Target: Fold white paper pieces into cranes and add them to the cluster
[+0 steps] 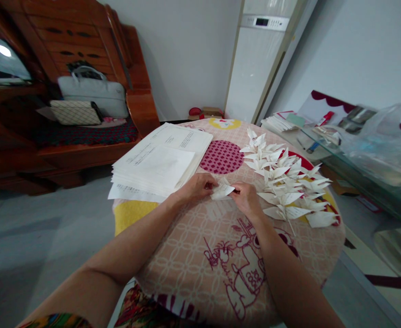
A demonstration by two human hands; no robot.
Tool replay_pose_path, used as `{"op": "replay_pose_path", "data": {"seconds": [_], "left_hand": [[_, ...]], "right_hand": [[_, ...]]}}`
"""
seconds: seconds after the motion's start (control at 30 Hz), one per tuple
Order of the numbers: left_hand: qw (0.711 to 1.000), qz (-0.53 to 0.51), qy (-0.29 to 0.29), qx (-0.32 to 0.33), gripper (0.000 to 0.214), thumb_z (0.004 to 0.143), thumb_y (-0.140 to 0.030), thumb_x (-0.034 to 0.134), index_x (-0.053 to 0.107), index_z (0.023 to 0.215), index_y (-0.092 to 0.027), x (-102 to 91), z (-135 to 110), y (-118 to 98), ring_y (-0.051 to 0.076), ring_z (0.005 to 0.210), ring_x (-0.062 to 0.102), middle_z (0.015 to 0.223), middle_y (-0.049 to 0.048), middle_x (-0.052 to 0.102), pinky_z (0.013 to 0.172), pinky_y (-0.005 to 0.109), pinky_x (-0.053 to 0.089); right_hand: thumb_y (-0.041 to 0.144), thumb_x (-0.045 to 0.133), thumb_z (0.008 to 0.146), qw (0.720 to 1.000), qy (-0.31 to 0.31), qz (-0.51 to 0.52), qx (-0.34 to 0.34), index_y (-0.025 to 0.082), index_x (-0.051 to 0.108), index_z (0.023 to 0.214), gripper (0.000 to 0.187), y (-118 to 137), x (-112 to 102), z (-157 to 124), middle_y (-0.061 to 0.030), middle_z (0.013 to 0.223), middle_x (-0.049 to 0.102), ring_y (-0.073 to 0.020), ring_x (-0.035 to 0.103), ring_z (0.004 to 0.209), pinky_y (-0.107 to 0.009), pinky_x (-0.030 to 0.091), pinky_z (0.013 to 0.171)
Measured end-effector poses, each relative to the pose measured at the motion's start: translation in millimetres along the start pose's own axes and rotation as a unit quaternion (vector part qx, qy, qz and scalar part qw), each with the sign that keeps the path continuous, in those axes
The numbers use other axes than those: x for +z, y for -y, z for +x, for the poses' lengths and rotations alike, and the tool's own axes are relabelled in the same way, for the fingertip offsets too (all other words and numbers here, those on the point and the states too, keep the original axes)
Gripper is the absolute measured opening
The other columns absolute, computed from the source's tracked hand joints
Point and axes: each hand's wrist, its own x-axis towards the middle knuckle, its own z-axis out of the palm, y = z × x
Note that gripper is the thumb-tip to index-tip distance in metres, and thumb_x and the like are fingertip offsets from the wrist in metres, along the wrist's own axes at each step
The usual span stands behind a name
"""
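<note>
A small piece of folded white paper point(223, 190) lies at the middle of the round table point(193, 264), which wears a pink patterned cloth. My left hand point(197, 187) pinches the paper's left side with curled fingers. Closed on its right side is my right hand point(246, 197). Both hands rest low over the cloth. To the right of my hands lies a heap of several folded white paper cranes point(285, 182). A thick stack of printed white sheets point(162, 159) sits to the left of my hands.
A wooden bench point(84, 136) with a grey bag point(94, 93) and a quilted pouch point(75, 112) stands at the left. A tall white air conditioner point(255, 59) is at the back. A glass table point(357, 164) with papers and a plastic bag is on the right.
</note>
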Motion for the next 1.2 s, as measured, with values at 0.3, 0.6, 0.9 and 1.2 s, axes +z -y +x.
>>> {"op": "replay_pose_path", "data": {"seconds": [0.3, 0.6, 0.9, 1.2], "left_hand": [[0.999, -0.025, 0.032, -0.010, 0.024, 0.085, -0.031, 0.058, 0.077, 0.088, -0.016, -1.5, -4, -19, 0.013, 0.069, 0.060, 0.079, 0.0018, 0.071, 0.065, 0.023, 0.043], [0.983, -0.169, 0.055, -0.046, 0.024, 0.076, -0.031, 0.069, 0.071, 0.090, -0.011, 11.7, -5, -24, 0.011, 0.062, 0.058, 0.073, 0.0027, 0.068, 0.058, 0.021, 0.043], [0.995, -0.085, 0.020, -0.058, 0.017, 0.077, -0.029, 0.066, 0.071, 0.084, -0.014, 23.4, -5, -27, 0.011, 0.061, 0.054, 0.068, -0.0007, 0.064, 0.057, 0.021, 0.039], [0.992, -0.071, -0.004, -0.103, 0.012, 0.074, -0.020, 0.064, 0.070, 0.083, -0.014, 26.7, -4, -36, 0.011, 0.062, 0.057, 0.070, -0.0004, 0.066, 0.058, 0.022, 0.040]], "right_hand": [[0.014, 0.060, 0.083, 1.000, 0.022, -0.010, 0.001, 0.016, 0.068, 0.061, 0.023, 10, 7, 6, -0.0028, 0.063, 0.062, -0.0129, 0.052, 0.059, -0.026, 0.030, 0.059], [0.009, 0.056, 0.076, 1.000, 0.005, 0.022, 0.012, 0.016, 0.074, 0.069, 0.020, 8, 3, 2, -0.0049, 0.067, 0.069, -0.0163, 0.058, 0.065, -0.026, 0.034, 0.061], [0.009, 0.062, 0.072, 0.995, -0.009, 0.065, 0.071, 0.017, 0.081, 0.085, 0.025, 5, 1, 2, -0.0065, 0.082, 0.078, -0.0222, 0.069, 0.077, -0.028, 0.047, 0.071], [0.007, 0.063, 0.074, 0.995, -0.007, 0.072, 0.067, 0.018, 0.082, 0.086, 0.025, 7, -1, 1, -0.0064, 0.083, 0.079, -0.0227, 0.070, 0.079, -0.029, 0.049, 0.074]]}}
